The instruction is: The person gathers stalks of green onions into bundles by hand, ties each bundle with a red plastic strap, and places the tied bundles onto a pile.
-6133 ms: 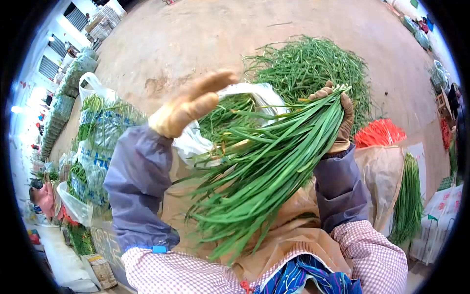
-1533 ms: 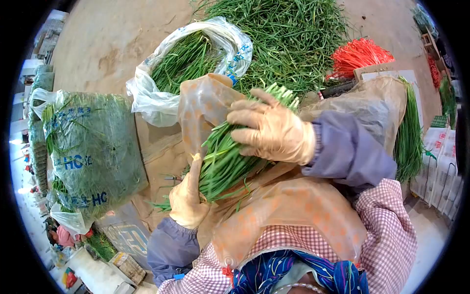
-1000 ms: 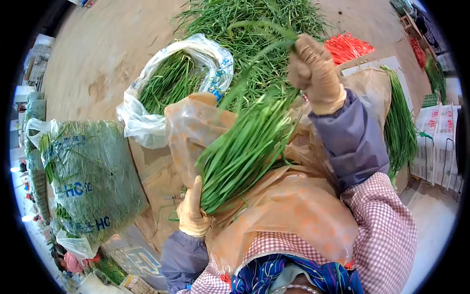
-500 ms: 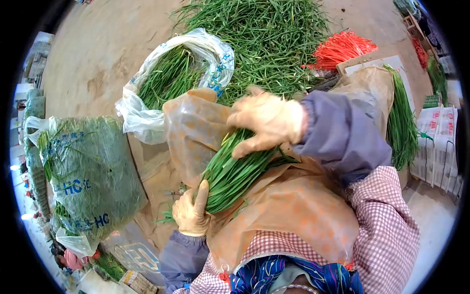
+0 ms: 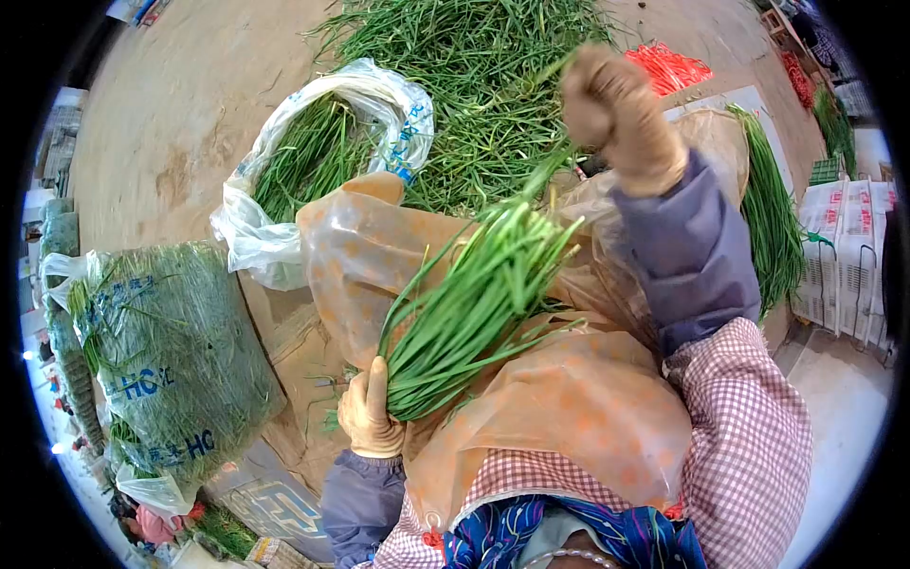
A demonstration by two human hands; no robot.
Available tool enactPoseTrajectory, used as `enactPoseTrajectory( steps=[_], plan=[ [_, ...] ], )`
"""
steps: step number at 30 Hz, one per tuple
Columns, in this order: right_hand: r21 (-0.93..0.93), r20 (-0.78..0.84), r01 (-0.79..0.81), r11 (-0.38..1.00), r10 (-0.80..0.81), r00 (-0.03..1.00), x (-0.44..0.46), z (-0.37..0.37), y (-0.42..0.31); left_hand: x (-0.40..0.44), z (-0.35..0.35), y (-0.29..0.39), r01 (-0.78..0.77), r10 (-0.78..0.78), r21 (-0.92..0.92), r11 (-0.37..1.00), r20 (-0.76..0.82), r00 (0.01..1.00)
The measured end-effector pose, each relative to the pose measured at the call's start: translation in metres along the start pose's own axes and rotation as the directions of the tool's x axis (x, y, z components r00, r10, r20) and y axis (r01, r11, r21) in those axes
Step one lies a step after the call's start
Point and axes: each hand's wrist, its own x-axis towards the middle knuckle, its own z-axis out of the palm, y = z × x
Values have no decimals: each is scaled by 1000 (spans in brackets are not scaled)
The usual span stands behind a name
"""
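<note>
My gloved left hand [image 5: 368, 410] grips the lower end of a bunch of garlic chives [image 5: 474, 313], its thumb pressed against the leaves. The bunch slants up and right across my lap, over a translucent orange-spotted apron [image 5: 578, 408]. Beyond the bunch's upper end, my gloved right hand [image 5: 621, 119] is raised and closed, blurred by motion. A few thin chive leaves [image 5: 545, 175] stretch between the bunch and this fist, and a blade sticks out at its left; the fingers partly hide what they hold.
A large heap of loose chives [image 5: 483, 85] lies ahead on the floor. Left of it stands an open plastic bag [image 5: 417, 114] holding chives. A packed, wrapped bale [image 5: 180, 351] sits at left. Red ties [image 5: 673, 68], another chive bunch [image 5: 773, 218] and white crates [image 5: 844, 256] are at right.
My right hand has lifted off the bunch, moved up and right, and closed, drawing out some leaves. My left hand keeps its grip, and the bunch's upper end is now uncovered.
</note>
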Motion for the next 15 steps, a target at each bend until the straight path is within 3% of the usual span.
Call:
enactPoseTrajectory(
  steps=[1, 4, 6, 7, 9, 10, 11, 13, 15],
  plan=[
    [-116, -98, 121, 986, -133, 986, 6, -20, -3, -2, 2, 0, 10, -11, -16, 1000, -10, 1000],
    [-563, -328, -123, 817, -84, 941, 17, -50, -7, -3, 2, -1, 16, -16, -32, 999, -21, 1000],
    [-580, -111, -61, 812, -5, 994, -10, -27, -9, 1, 1, 6, 30, -31, -42, 999, -26, 999],
    [-562, 75, -111, 820, 185, 980, -26, -8, -21, 0, 2, 6, 38, -39, -27, 999, -23, 999],
    [-764, 311, -83, 640, 477, 822, -46, 34, -44, -3, 4, 4, 50, -50, 1, 999, -13, 999],
    [-790, 550, 405, 459, 242, 799, -56, 43, -24, -2, 4, 3, 43, -43, -1, 999, -17, 999],
    [-626, 602, 507, 593, -46, 797, -67, 44, 14, -2, 4, 2, 36, -36, -3, 999, -22, 999],
    [-681, 636, 611, 403, -88, 767, -67, 54, 38, -1, 3, 3, 36, -36, 7, 999, -19, 999],
    [-511, 425, 193, 837, 52, 904, -68, 56, 40, -4, 1, 1, 8, -8, 13, 1000, -7, 1000]
  ],
)
